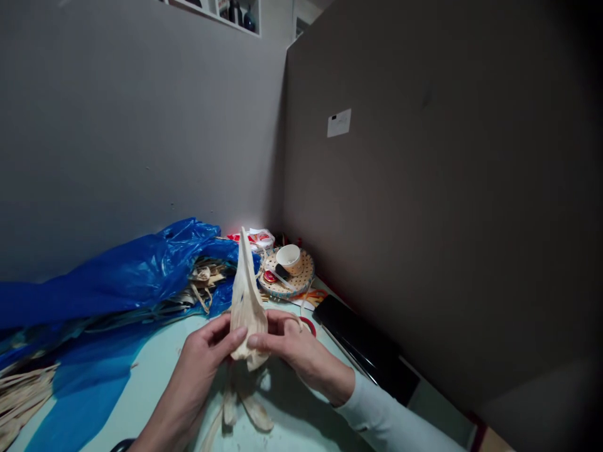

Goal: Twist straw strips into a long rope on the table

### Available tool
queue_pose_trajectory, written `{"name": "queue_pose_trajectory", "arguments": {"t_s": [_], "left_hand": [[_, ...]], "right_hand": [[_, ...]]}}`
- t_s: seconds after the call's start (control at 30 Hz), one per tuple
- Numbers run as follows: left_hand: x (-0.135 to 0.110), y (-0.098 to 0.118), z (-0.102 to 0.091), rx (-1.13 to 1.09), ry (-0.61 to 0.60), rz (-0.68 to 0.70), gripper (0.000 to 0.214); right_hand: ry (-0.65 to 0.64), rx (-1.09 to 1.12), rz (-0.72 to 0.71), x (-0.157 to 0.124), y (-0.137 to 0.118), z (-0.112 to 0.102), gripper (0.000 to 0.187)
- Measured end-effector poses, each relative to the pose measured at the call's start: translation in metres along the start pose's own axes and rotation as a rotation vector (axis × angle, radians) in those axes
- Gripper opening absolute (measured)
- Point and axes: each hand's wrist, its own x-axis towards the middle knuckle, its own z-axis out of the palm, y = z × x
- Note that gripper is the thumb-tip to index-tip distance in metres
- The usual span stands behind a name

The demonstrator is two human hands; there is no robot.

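Note:
A pale, dry corn husk (pixel 248 301) stands upright between my two hands, its narrow tip pointing up and its wide end low. My left hand (pixel 211 345) pinches the lower left edge between thumb and fingers. On the other side my right hand (pixel 287 339) grips the lower right edge, thumb in front and fingers behind. Below them, several loose husk strips (pixel 254 411) lie on the pale green tabletop (pixel 155 364). The fingers behind the husk are partly hidden.
A blue plastic bag (pixel 141 263) with dried husks (pixel 207 273) spreads over the left side. At the back, a woven round mat (pixel 301 285) carries a white cup (pixel 288 256). A black flat object (pixel 362 345) lies along the right. Grey partitions enclose the table.

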Motion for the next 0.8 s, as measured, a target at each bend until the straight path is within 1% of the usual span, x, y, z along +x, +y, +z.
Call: {"name": "queue_pose_trajectory", "arguments": {"t_s": [0.1,0.2,0.3,0.4,0.47,0.57,0.7,0.8], "left_hand": [[0.0026,-0.0006,-0.0022,0.048,0.029,0.013,0.043],[0.0033,-0.0001,-0.0033,0.044,0.047,0.004,0.042],[0.0013,0.0011,-0.0014,0.061,0.056,0.018,0.037],[-0.0012,0.0015,0.0016,0.117,0.027,0.034,0.033],[-0.0021,0.0009,0.0027,0.129,0.011,0.020,0.035],[-0.0021,-0.0008,0.0022,0.091,-0.011,-0.019,0.036],[-0.0011,-0.0031,-0.0006,-0.013,-0.082,-0.106,0.033],[-0.0017,-0.0046,-0.0001,-0.058,-0.123,-0.137,0.031]], "right_hand": [[0.048,0.065,0.011,0.0016,0.0049,-0.0002,0.021],[0.109,0.119,0.036,0.0027,0.0065,-0.0009,0.021],[0.094,0.161,0.020,0.0021,0.0058,0.0003,0.020],[0.038,0.146,0.024,0.0017,0.0065,0.0009,0.024],[0.029,0.130,0.040,0.0021,0.0081,0.0003,0.028],[0.053,0.154,0.050,0.0033,0.0104,-0.0012,0.027],[0.088,0.238,0.029,0.0042,0.0107,-0.0007,0.025],[0.098,0.217,0.024,0.0037,0.0106,0.0016,0.025]]}}
